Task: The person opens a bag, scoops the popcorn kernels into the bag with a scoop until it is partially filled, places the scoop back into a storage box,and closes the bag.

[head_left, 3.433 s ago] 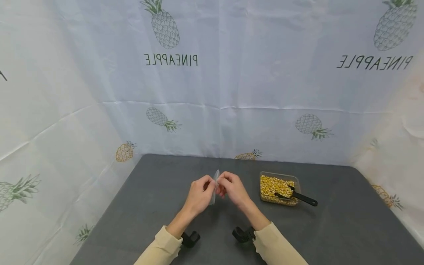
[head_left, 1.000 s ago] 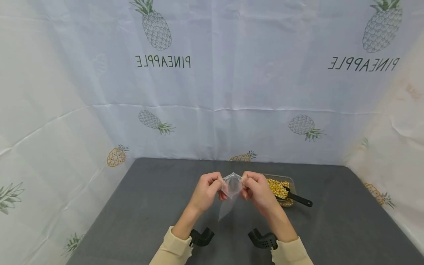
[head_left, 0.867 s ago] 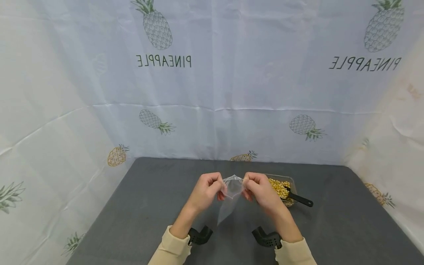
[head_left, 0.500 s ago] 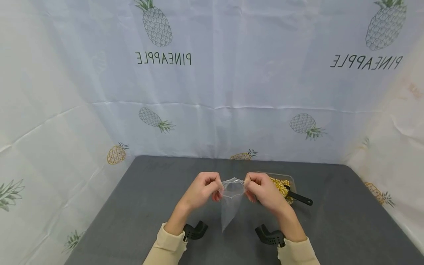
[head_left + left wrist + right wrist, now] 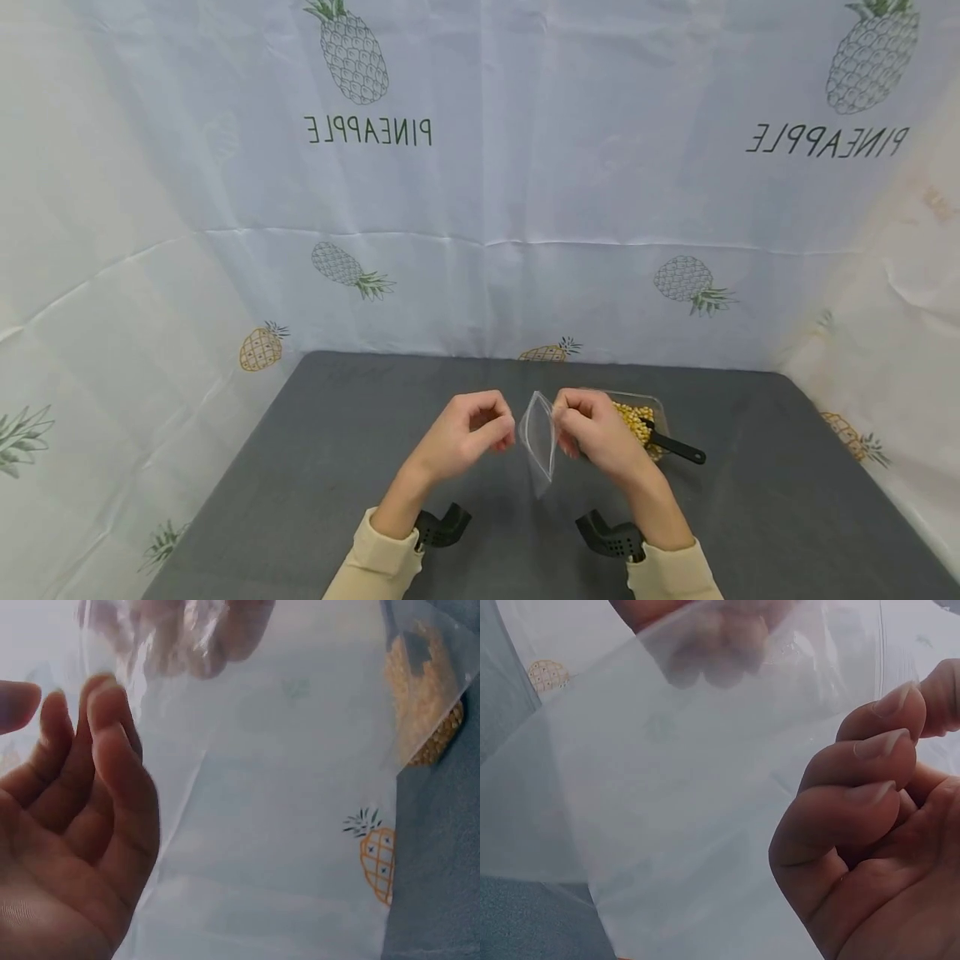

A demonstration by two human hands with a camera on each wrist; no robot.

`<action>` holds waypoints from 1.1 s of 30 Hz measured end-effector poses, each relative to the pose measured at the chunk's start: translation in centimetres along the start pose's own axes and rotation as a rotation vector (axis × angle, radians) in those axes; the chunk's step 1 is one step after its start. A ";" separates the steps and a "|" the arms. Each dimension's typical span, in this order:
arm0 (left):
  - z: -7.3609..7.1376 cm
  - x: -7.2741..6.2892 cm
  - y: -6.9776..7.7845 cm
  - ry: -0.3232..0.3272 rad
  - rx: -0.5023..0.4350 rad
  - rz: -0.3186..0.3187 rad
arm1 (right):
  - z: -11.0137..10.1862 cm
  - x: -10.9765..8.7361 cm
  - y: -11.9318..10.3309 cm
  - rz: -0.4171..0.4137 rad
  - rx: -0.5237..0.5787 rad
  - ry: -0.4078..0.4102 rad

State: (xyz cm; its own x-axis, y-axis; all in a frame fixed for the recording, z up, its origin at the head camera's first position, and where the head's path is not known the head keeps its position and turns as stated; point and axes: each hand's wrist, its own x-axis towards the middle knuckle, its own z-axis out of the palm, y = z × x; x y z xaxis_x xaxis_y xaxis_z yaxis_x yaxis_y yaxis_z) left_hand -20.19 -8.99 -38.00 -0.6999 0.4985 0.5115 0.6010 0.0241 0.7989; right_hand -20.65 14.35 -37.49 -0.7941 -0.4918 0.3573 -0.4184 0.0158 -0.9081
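A clear plastic zip bag (image 5: 537, 435) hangs between the hands with its mouth spread into a narrow oval. My right hand (image 5: 597, 429) pinches the bag's rim between thumb and forefinger. Just left of the bag, my left hand (image 5: 468, 432) is apart from it in the head view. In the left wrist view, a gap shows between that hand's thumb (image 5: 16, 706) and forefinger, with nothing in it. The transparent film of the bag (image 5: 637, 772) stretches across much of the right wrist view, with the left hand's fingers behind it.
Behind my right hand stands a clear plastic container (image 5: 660, 410) of yellow corn kernels (image 5: 633, 419), partly hidden. A black scoop (image 5: 678, 449) rests in it, handle over the right rim. A pineapple-print curtain (image 5: 487, 183) borders the grey table (image 5: 360, 433).
The hands first worked close together at the bag, then drew its mouth apart. Since half a second ago the left hand has let go, and the bag has turned, its mouth narrowing.
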 end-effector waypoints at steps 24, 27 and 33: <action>3.0 0.1 0.4 -0.054 0.207 0.017 | 0.6 0.0 -0.9 -0.041 0.152 0.001; 2.9 0.1 0.3 -0.023 0.231 0.056 | 0.6 0.0 -0.9 -0.048 0.152 -0.003; 2.8 0.0 0.0 0.046 0.312 0.144 | 0.4 -0.1 -0.9 -0.017 0.128 0.013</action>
State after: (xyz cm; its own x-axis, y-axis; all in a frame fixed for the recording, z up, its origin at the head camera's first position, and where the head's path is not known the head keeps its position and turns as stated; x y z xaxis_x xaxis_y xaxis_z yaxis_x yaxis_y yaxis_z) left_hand -19.12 -6.55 -38.84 -0.6120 0.4765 0.6311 0.7788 0.2243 0.5859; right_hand -19.97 14.02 -36.83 -0.7933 -0.4794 0.3753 -0.3732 -0.1040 -0.9219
